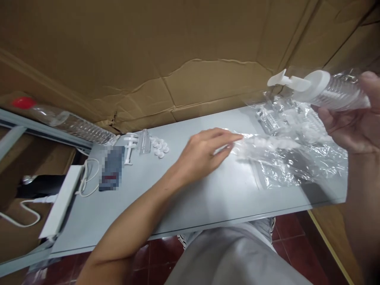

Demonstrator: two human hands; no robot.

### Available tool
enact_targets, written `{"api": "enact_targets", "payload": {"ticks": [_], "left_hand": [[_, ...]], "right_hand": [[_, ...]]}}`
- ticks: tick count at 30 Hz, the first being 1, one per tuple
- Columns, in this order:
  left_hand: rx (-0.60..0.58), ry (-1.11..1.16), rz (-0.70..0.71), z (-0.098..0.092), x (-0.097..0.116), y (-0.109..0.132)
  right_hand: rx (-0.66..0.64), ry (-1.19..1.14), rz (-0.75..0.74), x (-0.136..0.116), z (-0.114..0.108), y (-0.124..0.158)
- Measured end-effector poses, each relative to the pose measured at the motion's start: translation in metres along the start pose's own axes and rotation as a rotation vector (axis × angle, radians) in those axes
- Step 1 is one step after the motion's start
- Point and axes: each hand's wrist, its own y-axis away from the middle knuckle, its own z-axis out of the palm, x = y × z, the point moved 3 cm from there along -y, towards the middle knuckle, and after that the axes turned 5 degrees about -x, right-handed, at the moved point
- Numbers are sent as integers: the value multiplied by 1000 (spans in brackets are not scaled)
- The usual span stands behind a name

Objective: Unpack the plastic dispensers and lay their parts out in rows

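Note:
My right hand [341, 122] is raised at the right with its fingers around a clear ribbed plastic tube [346, 93]. A round white cap and a white winged handle stick out of the tube's left end. Over the table, the thumb and fingertips of my left hand [204, 152] pinch the edge of a clear plastic bag [261, 146] with white parts inside. Just beyond it lies a pile of bagged clear ribbed tubes [285, 118], partly hidden under crinkled, shiny film.
Small white caps [160, 147], a ribbed tube [144, 141] and white plunger-like parts [129, 146] lie on the table's left, beside a blurred-out dark object [112, 168]. A red-capped bottle [68, 120], a power strip [61, 202] and a cardboard wall [166, 51] border the table.

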Motion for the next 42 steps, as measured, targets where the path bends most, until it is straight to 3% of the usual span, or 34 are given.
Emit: {"api": "enact_targets", "payload": {"ticks": [5, 8, 11, 16, 19, 22, 25, 32, 35, 39, 42], "left_hand": [[-146, -51, 76, 87, -15, -25], [-215, -47, 60, 111, -27, -23], [-131, 27, 54, 87, -30, -5], [310, 93, -245, 2, -41, 48], [354, 110, -275, -18, -46, 75], [307, 50, -240, -20, -47, 89], [337, -1, -239, -18, -48, 94], [443, 50, -282, -20, -51, 97], [443, 137, -421, -20, -51, 96], [401, 457, -656, -12, -46, 91], [403, 563, -742, -5, -42, 89]], "right_hand": [[7, 23, 27, 3, 5, 6], [-63, 23, 90, 17, 17, 10], [-175, -9, 133, 32, 36, 19], [-369, -6, 252, 59, 82, 46], [-498, 24, 347, 77, 114, 65], [-581, 54, 387, 93, 142, 79], [-620, 49, 399, 101, 163, 89], [-662, 53, 376, 100, 186, 95], [-693, 92, 339, 98, 186, 94], [-714, 124, 360, 104, 180, 89], [-704, 127, 392, 109, 175, 86]]}}
